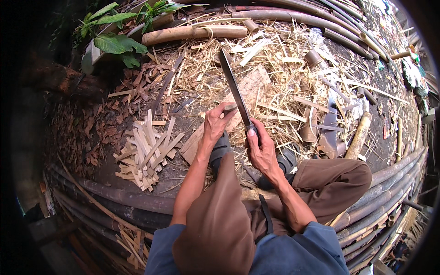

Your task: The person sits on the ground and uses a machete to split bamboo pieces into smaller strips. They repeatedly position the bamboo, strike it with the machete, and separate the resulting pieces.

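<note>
My right hand point(263, 149) is closed round the handle of a machete point(235, 87), its long dark blade pointing up and slightly left, away from me. My left hand point(215, 121) pinches a short bamboo strip point(229, 108) close beside the lower part of the blade. Whether the strip touches the blade I cannot tell. Beneath both hands lies a worn wooden board point(252, 85), partly hidden by my hands and the blade. To the left of my left forearm is a heap of pale split bamboo strips point(149, 149).
Shavings point(284, 50) cover the ground ahead. A cut bamboo length point(197, 33) lies at the far side, beside a leafy plant point(112, 43). To the right are a saw point(329, 121) and a bamboo stick point(359, 136). Dark bamboo poles point(114, 197) run beside me.
</note>
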Demonstrator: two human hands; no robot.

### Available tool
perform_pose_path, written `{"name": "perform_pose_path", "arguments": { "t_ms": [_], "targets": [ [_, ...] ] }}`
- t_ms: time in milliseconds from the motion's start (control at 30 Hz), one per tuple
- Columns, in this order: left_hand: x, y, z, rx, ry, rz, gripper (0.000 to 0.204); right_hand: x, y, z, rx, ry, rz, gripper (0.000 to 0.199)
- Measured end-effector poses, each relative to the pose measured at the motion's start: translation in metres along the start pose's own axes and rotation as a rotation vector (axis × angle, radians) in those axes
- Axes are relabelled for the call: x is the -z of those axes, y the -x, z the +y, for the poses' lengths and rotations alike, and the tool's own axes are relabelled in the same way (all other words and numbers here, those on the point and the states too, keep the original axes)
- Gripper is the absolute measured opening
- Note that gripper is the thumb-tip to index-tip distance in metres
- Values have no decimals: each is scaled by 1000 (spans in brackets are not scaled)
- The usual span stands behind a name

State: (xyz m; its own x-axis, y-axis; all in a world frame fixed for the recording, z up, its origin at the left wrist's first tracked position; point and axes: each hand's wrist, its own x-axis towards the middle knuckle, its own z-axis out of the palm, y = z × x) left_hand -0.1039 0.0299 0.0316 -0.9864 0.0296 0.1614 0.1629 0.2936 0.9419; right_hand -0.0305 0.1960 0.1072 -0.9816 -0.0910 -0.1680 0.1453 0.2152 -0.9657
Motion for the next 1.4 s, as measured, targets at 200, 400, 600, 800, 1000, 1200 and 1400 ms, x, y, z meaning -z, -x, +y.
{"name": "perform_pose_path", "arguments": {
  "t_ms": [200, 400, 600, 800, 1000, 1200, 1400],
  "targets": [
    [2, 4, 2, 35, 0, -13, 23, -2, -3, -9, -23, 7, -20, 35],
    [-1, 4, 8, 14, -17, -9, 22, -9, -2, 2, -177, -276, -57, 36],
    [1, 6, 8, -24, -69, -16, 25, -25, 3, 13, 18, 25, 51, 31],
    [5, 11, -8, 51, 64, -32, 29, -23, 4, 17, 188, 415, 94, 37],
    [5, 9, -13, 62, -37, -22, 29, -23, 2, 10, 77, 275, 35, 36],
    [7, 5, -1, 5, -61, -64, 23, -15, 3, -7, 15, 179, 19, 31],
    [6, 6, -2, 32, -60, 0, 21, -11, -3, -5, 85, 357, -7, 30]
  ]
}}
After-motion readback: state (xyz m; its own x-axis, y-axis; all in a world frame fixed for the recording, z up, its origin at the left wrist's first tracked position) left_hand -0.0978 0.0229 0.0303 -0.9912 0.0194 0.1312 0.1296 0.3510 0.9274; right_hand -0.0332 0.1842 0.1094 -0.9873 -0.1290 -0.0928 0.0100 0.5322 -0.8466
